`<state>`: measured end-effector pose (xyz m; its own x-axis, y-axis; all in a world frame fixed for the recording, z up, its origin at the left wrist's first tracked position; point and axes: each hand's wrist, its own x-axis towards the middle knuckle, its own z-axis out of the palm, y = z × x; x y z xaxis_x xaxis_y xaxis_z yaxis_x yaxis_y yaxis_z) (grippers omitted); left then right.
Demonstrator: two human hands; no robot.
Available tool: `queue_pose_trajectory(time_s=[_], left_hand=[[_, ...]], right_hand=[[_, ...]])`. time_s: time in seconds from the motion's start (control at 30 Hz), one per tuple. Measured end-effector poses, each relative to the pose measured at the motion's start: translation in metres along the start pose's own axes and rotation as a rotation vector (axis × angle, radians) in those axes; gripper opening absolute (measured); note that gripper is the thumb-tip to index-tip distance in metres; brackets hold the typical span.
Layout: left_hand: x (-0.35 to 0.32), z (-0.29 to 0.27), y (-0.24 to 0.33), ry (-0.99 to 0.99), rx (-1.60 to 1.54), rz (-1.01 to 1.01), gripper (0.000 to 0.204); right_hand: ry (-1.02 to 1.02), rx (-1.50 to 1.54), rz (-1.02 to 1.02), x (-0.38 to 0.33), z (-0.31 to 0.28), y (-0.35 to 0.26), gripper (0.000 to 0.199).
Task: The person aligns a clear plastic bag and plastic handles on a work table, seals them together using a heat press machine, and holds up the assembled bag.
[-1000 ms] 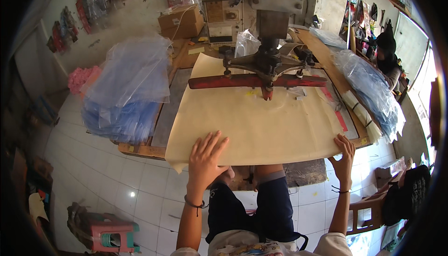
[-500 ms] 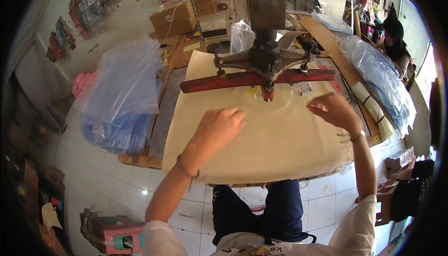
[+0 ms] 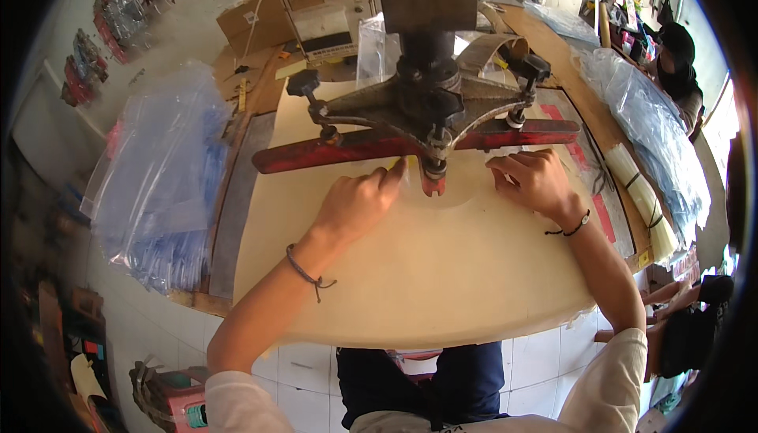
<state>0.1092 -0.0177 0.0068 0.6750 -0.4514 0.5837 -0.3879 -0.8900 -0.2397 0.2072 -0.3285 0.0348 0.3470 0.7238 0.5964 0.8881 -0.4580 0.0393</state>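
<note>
A large tan sheet (image 3: 442, 283) lies over the table beneath a dark metal press head (image 3: 430, 109). Across the press runs a worn red bar (image 3: 347, 149), with a short notched red piece (image 3: 432, 180) pointing toward me. Just left of that piece is my left hand (image 3: 359, 202), fingers pinched together beside a small yellow bit (image 3: 403, 166). To the right, my right hand (image 3: 537, 184) has its fingers curled in a pinch below the bar. What either pinch holds is too small to make out. A faint, glossy curved line shows on the sheet between the hands.
Clear bluish plastic sheets are stacked at left (image 3: 158, 172), and more plastic (image 3: 647, 117) lies at right beside a tied pale bundle (image 3: 643, 196). A machine box (image 3: 328, 7) and cardboard box (image 3: 257, 22) stand behind. Another person (image 3: 677, 62) is at far right.
Both hands have come down closer to the red bar, and the right fingers have curled into a pinch. The view has shifted nearer, so the press looks larger.
</note>
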Motion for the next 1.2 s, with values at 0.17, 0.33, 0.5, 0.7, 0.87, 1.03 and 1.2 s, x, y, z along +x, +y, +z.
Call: queue_pose_trajectory(time_s=[0.17, 0.33, 0.5, 0.7, 0.87, 1.03, 1.2], left_hand=[[0.0, 0.008, -0.004, -0.002, -0.017, 0.0, 0.037], [0.001, 0.006, -0.002, -0.014, 0.035, -0.006, 0.038], [0.001, 0.008, -0.001, 0.003, 0.033, -0.025, 0.039], [0.003, 0.007, -0.001, 0.025, 0.106, -0.011, 0.04], [0.004, 0.011, -0.001, 0.011, 0.099, -0.023, 0.037], [0.006, 0.011, 0.0, 0.02, 0.119, -0.024, 0.033], [0.008, 0.011, 0.0, 0.018, 0.092, -0.034, 0.035]], right_hand=[[0.029, -0.049, -0.008, -0.005, 0.006, 0.006, 0.024], [-0.001, -0.172, 0.002, -0.005, 0.004, 0.003, 0.022], [0.064, -0.208, 0.029, -0.007, 0.013, 0.004, 0.02], [0.108, -0.203, 0.013, -0.004, 0.015, 0.002, 0.018], [0.113, -0.191, -0.002, -0.005, 0.019, 0.004, 0.018], [0.076, -0.215, 0.006, -0.004, 0.02, 0.004, 0.018], [0.048, -0.213, 0.004, -0.004, 0.018, 0.005, 0.02]])
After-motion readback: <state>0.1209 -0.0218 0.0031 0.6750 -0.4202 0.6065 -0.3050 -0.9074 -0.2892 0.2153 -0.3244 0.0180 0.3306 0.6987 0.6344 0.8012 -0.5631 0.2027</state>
